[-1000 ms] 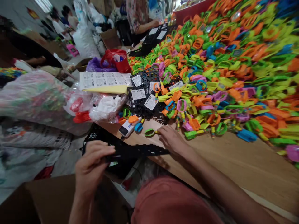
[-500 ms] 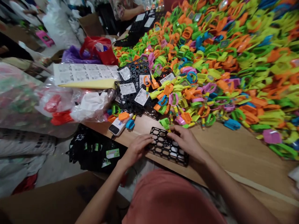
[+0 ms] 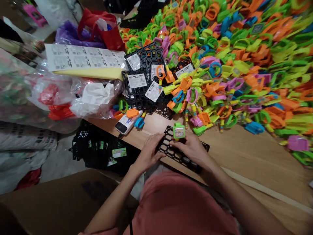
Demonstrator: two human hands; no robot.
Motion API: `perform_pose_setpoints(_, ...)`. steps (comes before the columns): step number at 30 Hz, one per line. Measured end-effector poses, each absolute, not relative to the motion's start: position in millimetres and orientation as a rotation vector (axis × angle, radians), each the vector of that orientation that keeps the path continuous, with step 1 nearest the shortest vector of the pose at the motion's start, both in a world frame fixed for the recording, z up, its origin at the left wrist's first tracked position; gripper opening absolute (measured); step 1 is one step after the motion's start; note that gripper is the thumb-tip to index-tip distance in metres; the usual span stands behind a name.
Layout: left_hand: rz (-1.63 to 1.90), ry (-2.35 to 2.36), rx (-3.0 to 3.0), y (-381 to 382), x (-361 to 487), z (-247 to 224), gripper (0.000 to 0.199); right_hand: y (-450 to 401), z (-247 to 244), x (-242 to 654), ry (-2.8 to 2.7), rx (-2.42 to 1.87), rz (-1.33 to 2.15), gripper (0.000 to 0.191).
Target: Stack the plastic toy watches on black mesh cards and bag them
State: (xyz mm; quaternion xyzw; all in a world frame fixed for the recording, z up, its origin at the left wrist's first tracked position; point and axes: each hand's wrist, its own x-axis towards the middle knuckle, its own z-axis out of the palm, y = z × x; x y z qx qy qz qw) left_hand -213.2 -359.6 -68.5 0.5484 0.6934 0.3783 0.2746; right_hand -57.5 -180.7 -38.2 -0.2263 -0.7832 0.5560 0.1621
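**Green toy watch [image 3: 179, 131] now on your grid**

It has moved off the wooden table [image 3: 244, 156] onto the top edge of the black plastic grid [image 3: 169, 132]. Your left hand [image 3: 149, 151] lies open on the grid; the fingertips of your right hand [image 3: 193, 150] touch the watch, grip unclear. The label sheet [image 3: 83, 57] is too small to read.

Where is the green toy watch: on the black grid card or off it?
On it: the green toy watch sits on the black plastic grid card, beside the right hand.

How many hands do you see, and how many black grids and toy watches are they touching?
Hands: 2 (left hand, right hand)
Black plastic grid: 1
Green toy watch: 1
Total: 4
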Motion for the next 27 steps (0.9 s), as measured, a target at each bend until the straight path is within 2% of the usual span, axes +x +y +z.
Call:
perform_pose_setpoints(4,1.114,1.853,1.357,-359,-215,-68,0.087,-190,-43,-63,-2.109,-0.693,1.952,0.018)
perform_pose_setpoints(6,1.111,1.857,1.33,-360,-216,-69,0.082,-196,-45,-67,-2.111,-0.651,1.981,0.018)
perform_pose_setpoints(12,1.068,1.889,1.299,-359,-215,-71,0.072,-207,-49,-75,-2.359,-0.486,1.72,0.009)
perform_pose_setpoints(20,1.112,1.89,1.277,-358,-217,-69,0.066,-233,-73,-78,-2.477,-0.21,1.172,0.023)
perform_pose_setpoints(27,1.08,1.948,1.29,-353,-218,-73,0.065,-201,-45,-66,-2.459,-0.124,1.249,0.019)
